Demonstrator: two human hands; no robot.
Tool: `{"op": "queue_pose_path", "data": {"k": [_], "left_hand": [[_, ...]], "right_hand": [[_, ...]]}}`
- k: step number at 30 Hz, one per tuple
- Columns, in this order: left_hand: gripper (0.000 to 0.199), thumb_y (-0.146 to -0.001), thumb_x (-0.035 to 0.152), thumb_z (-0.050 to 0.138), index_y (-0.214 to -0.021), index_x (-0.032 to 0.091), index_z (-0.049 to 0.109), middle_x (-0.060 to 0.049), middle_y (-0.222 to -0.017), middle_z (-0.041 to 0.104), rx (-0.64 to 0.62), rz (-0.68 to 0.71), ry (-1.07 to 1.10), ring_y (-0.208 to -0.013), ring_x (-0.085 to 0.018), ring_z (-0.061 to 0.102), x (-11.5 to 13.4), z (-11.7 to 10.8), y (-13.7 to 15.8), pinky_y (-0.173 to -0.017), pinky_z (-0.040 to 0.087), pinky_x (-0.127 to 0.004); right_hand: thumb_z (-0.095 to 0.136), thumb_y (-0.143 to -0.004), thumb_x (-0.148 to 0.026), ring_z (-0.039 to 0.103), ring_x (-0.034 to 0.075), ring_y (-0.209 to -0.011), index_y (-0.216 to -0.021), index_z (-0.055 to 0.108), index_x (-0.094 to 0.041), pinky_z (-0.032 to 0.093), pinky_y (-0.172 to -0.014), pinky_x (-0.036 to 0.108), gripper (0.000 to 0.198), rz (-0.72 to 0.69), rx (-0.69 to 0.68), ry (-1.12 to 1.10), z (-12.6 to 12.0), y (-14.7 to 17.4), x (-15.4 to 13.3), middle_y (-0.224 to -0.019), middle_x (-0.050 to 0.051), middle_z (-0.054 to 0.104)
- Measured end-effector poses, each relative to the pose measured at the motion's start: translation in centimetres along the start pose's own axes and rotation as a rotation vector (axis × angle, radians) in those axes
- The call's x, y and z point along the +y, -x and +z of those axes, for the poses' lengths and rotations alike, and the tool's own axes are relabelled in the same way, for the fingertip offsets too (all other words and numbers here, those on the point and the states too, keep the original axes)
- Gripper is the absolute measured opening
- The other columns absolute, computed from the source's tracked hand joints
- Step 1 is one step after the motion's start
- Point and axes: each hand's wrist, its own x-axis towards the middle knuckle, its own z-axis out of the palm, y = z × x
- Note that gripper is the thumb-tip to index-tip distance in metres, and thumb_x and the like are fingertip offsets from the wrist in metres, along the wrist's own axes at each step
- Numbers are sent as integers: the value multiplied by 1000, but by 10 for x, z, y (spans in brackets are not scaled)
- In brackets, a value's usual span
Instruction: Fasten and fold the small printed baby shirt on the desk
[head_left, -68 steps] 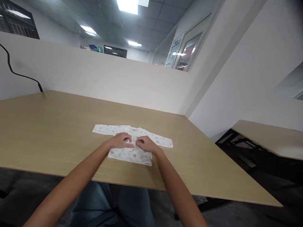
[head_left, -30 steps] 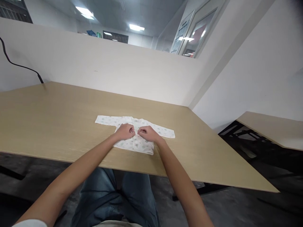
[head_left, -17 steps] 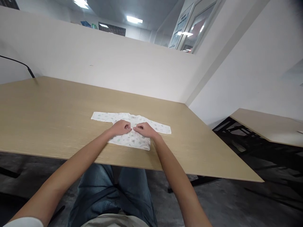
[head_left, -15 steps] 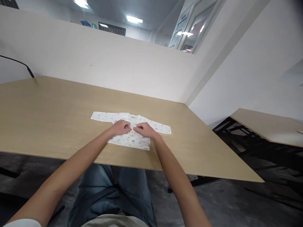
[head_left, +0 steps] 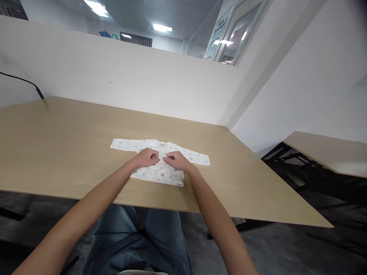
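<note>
A small white long-sleeved baby shirt [head_left: 156, 173] with a scattered print lies spread on the wooden table, its sleeves stretched out to both sides and its neckline facing the wall. Over the left half of its chest, my left hand [head_left: 146, 157] has its fingers curled in a pinch on the cloth near the centre front. Just across from it, my right hand [head_left: 176, 159] pinches the front in the same way. A narrow gap separates the two sets of fingertips. Cloth under both hands is hidden from me.
The table [head_left: 71, 152] ends at a white partition [head_left: 137, 80] at the back. A black cable [head_left: 20, 78] reaches the far left corner. Another table [head_left: 329, 152] with dark legs stands to the right. My legs [head_left: 140, 240] are below the front edge.
The view has shifted slightly, so the table and shirt sit a little lower. Both hands keep nearly the same place and pinch on the shirt.
</note>
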Motion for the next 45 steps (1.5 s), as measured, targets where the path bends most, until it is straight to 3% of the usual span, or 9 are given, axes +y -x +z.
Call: {"op": "queue_pose_path", "data": {"k": [20,31,45], "left_hand": [[24,-84,37,59,-71,18,64,3,-61,56,6,-4,2,-59,-12,48,1,1,1,-58,30,-25],[47,-90,51,55,-60,18,42,5,-54,43,30,43,23,-55,-10,36,1,1,2,-56,23,-25],[47,-92,53,52,-61,19,42,4,-56,41,10,45,10,-56,-10,36,-1,1,1,-57,24,-26]], "right_hand": [[53,-89,-43,36,11,-61,-62,46,-19,25,-59,26,36,-6,9,37,0,-1,-3,-61,-3,44],[51,-94,-52,40,11,-61,-62,52,-18,28,-59,27,46,8,-3,33,-1,0,-5,-60,-3,48],[52,-94,-56,40,11,-62,-64,54,-18,28,-60,26,49,6,-7,16,0,0,-3,-61,-2,48]]}}
